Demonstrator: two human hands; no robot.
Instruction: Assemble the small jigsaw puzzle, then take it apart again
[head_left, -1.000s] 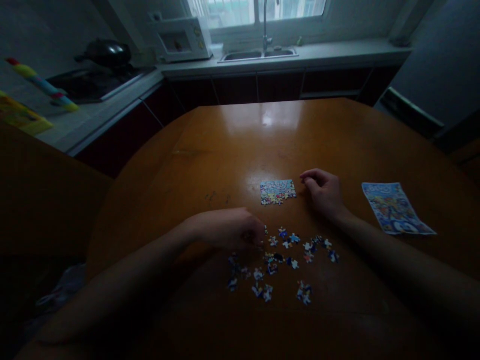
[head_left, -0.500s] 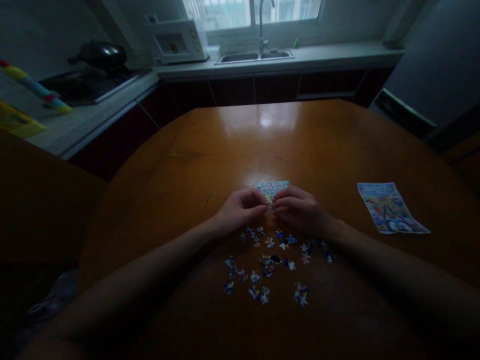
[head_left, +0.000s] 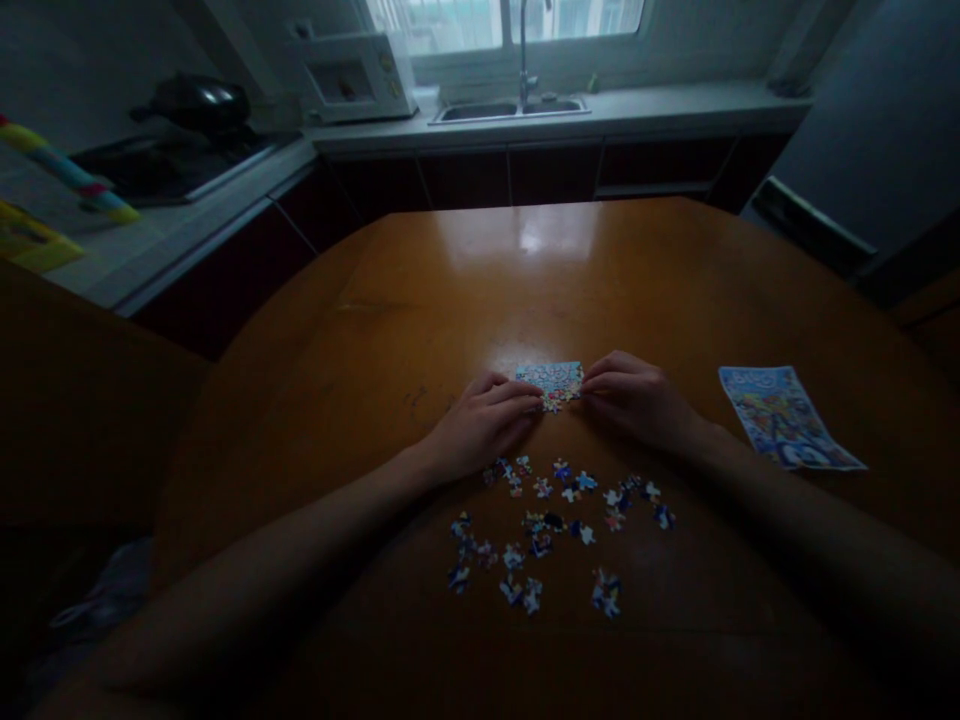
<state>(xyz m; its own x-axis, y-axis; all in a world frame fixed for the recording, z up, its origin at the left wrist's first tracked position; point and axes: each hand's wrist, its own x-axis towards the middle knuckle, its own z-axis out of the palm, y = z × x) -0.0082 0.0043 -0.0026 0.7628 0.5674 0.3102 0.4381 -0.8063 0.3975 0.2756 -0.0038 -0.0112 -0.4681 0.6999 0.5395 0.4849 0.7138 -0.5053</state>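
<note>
A small joined block of colourful puzzle pieces lies flat on the brown wooden table. My left hand rests at its lower left edge, fingers stretched out flat and touching it. At the block's right edge lies my right hand, its fingers extended and pressed against the side. Several loose puzzle pieces are scattered on the table just in front of both hands. Neither hand holds a piece that I can see.
A printed picture sheet lies on the table to the right. Beyond the table runs a counter with a sink, a microwave and a stove with a dark pot. Colourful items sit far left.
My left hand came up from the loose pieces to the joined block. Both hands met over it, then spread apart to its left and right edges.
</note>
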